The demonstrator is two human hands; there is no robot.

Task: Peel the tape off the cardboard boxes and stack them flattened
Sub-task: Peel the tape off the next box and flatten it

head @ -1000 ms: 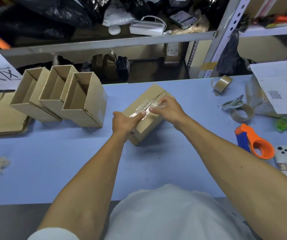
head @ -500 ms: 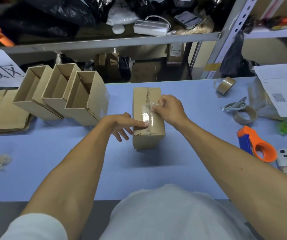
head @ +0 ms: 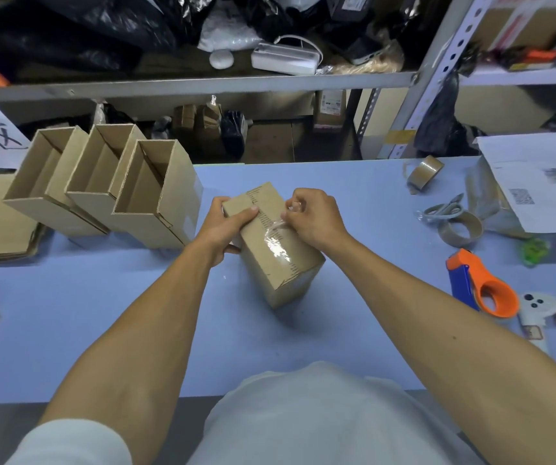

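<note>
while the left hand (head: 226, 226) grips the far end of the sealed cardboard box (head: 275, 243) mid-counter (head: 135, 313), the right hand's (head: 313, 218) fingers pinch the clear tape (head: 275, 238) lifting off its top.

Open boxes (head: 102, 182): three. Sealed box (head: 278, 250): one. Tape rolls (head: 426, 171): three.

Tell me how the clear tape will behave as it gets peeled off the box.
The clear tape looks thin and crinkled, so probably floppy and clingy. The right hand pinches its lifted end; the left hand braces the box, likely light enough to slide.
</note>
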